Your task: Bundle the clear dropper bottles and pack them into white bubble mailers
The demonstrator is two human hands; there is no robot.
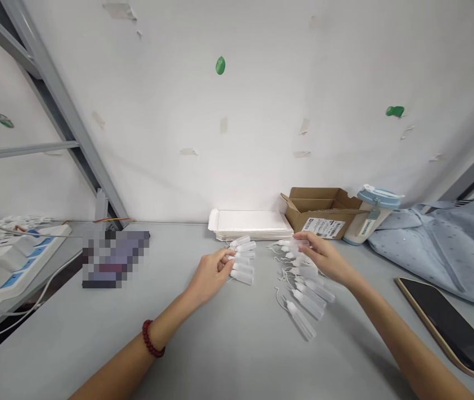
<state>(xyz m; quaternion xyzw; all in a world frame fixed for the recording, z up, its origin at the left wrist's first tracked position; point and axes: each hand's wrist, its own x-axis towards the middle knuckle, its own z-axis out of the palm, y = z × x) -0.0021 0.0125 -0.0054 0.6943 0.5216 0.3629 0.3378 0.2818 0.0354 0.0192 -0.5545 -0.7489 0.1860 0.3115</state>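
Small translucent plastic bottles with narrow tips, several with thin white cords, lie on the grey table in two groups. My left hand (214, 275), a dark red bead bracelet at its wrist, pinches the tip end of a bottle (245, 255) in the smaller, left row (243, 276). Over the far end of the larger group (309, 300), my right hand (324, 256) has its thumb and fingers around another bottle (290, 243). Part of that bottle is hidden by the fingers. One bottle (301, 322) lies slanted at the near end of the right group.
Behind the bottles is a stack of flat white boxes (251, 222). An open cardboard box (320, 214) and a blue-lidded cup (372, 216) stand behind right. Blue fabric (440, 244) and a phone (453, 328) lie right. A power strip (24, 266) with cables lies left.
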